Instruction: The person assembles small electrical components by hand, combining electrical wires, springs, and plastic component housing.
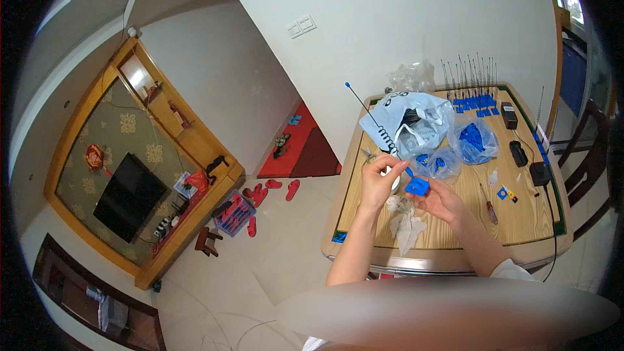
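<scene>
Table beneath, left hand pinches a coiled wire, right hand a blue block; the wire's loose loops might snag the bag just beyond.

Black coiled rod, blue-tipped, leaning left, small blue block near its base, both held

On my feed, the bare left hand pinches, left forearm rising steeply. The bare right hand grips slightly lower, right forearm slanting inward.
</scene>
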Motion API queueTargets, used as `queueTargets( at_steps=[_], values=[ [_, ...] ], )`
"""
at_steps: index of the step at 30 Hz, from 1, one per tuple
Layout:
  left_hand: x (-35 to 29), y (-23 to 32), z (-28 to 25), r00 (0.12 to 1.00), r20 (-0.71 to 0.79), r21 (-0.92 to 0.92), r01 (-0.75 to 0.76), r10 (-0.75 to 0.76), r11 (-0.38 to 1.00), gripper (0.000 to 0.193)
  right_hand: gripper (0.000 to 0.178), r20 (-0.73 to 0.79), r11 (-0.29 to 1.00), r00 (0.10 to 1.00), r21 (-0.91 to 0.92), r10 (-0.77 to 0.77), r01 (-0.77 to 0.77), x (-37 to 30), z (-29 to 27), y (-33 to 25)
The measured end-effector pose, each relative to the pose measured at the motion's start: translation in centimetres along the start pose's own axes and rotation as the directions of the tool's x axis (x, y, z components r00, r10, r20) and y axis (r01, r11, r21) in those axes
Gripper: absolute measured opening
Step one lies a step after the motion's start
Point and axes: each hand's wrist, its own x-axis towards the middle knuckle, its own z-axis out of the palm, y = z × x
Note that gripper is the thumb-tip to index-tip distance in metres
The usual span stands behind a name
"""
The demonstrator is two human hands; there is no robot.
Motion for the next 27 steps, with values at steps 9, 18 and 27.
queueTargets(
  at_steps=[9, 18, 27],
  values=[
    [0.1, 0.1, 0.1, 1.0, 0.003, -0.036, -0.003, 0.003, 0.999, 0.012, 0.039, -0.022, 1.0, 1.0, 0.015, -0.002, 0.003, 0.1, -0.1, 0.2],
    [0.1, -0.8, 0.1, 1.0, 0.002, -0.037, -0.021, 0.021, 0.999, 0.012, 0.037, -0.044, 1.0, 0.999, 0.028, -0.01, 0.011, 0.0, 0.3, 0.2],
    [0.2, -1.1, 0.1, 1.0, 0.02, -0.007, 0.004, -0.004, 1.0, 0.011, 0.038, -0.03, 0.999, 0.999, 0.019, -0.027, 0.027, -0.1, 0.4, 0.1]
  ],
)
